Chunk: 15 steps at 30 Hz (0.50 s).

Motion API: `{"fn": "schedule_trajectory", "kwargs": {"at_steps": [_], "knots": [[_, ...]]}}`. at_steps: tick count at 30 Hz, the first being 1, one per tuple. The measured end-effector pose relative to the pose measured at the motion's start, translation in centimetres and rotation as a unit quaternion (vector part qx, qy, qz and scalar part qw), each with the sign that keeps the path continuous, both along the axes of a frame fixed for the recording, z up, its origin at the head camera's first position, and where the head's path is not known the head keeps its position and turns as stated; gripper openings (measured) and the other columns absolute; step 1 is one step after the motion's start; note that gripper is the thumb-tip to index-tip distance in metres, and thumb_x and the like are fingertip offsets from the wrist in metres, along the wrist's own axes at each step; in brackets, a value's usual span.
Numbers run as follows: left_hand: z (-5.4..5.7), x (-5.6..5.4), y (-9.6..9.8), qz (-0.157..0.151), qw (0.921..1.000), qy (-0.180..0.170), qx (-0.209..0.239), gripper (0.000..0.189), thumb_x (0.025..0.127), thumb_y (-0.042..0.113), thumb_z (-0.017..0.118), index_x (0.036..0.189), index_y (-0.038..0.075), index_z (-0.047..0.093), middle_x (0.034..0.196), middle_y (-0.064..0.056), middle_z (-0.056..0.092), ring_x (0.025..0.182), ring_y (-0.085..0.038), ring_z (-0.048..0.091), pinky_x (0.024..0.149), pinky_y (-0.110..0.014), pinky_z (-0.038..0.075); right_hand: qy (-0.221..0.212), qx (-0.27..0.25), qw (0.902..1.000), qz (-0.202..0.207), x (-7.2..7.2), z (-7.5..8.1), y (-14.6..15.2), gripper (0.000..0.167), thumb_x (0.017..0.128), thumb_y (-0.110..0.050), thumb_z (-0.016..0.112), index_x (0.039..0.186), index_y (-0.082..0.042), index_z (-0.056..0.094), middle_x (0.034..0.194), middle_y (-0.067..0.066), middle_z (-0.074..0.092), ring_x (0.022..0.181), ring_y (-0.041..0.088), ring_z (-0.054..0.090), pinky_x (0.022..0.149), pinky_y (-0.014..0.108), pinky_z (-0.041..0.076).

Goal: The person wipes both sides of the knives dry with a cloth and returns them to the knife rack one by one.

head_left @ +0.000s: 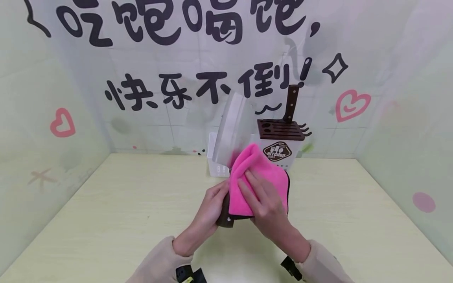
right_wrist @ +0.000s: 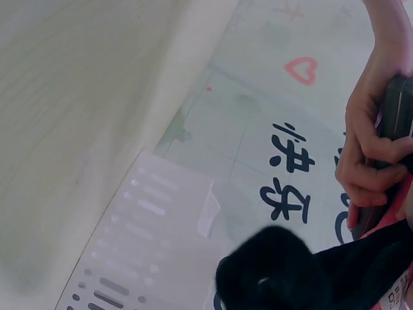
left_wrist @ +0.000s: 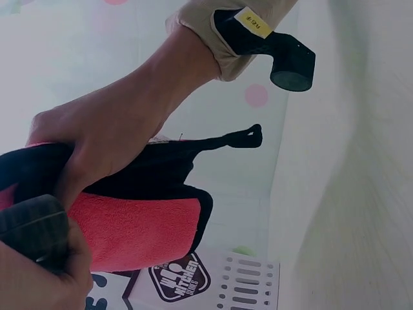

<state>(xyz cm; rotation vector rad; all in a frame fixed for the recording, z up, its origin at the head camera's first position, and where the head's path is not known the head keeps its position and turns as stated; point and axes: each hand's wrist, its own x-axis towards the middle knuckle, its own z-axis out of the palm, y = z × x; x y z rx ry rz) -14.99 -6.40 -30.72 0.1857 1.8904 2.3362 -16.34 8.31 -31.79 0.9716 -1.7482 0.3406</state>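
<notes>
My left hand (head_left: pixel 211 206) grips the dark handle (head_left: pixel 225 215) of a cleaver. Its broad blade (head_left: pixel 230 133) points up and away, tilted slightly right. My right hand (head_left: pixel 269 206) holds a pink cloth (head_left: pixel 260 171) with a black edging around the blade's lower part, fingers on the cloth's front. In the left wrist view the cloth (left_wrist: pixel 142 232) shows a black underside and a hanging loop (left_wrist: pixel 245 137) beyond the right hand (left_wrist: pixel 113 139). Seen from the right wrist, the left hand's fingers (right_wrist: pixel 369 145) wrap round the handle (right_wrist: pixel 400 106). Cloth hides where blade meets handle.
Behind the hands stands a white knife holder (head_left: pixel 283 160) with a brown slotted top (head_left: pixel 281 129). One brown-handled knife (head_left: pixel 291 103) sticks up from it, and dark prongs (head_left: pixel 305 129) project at its right. Printed walls enclose the pale tabletop (head_left: pixel 148 212) at back and sides.
</notes>
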Motion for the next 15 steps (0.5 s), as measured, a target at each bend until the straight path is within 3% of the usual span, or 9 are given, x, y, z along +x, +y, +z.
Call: {"fn": "schedule_trajectory", "kwargs": {"at_steps": [7, 15], "knots": [[-0.1, -0.4, 0.0, 0.036, 0.9992, -0.013, 0.009, 0.038, 0.096, 0.027, 0.039, 0.116, 0.001, 0.056, 0.087, 0.001, 0.061, 0.080, -0.008, 0.056, 0.073, -0.025, 0.045, 0.019, 0.033, 0.9993, 0.006, 0.6, -0.3, -0.4, 0.026, 0.093, -0.008, 0.040, 0.104, 0.003, 0.061, 0.108, 0.021, 0.058, 0.100, 0.033, 0.055, 0.081, 0.040, 0.047], [0.0, -0.7, -0.4, 0.029, 0.9989, -0.023, 0.030, 0.038, 0.095, 0.027, 0.040, 0.123, 0.004, 0.051, 0.096, -0.001, 0.062, 0.081, -0.006, 0.058, 0.074, -0.023, 0.047, 0.055, 0.049, 0.9964, 0.041, 1.2, 0.1, -0.9, 0.025, 0.092, -0.004, 0.040, 0.097, 0.002, 0.064, 0.105, 0.020, 0.060, 0.096, 0.033, 0.057, 0.079, 0.039, 0.047]]}}
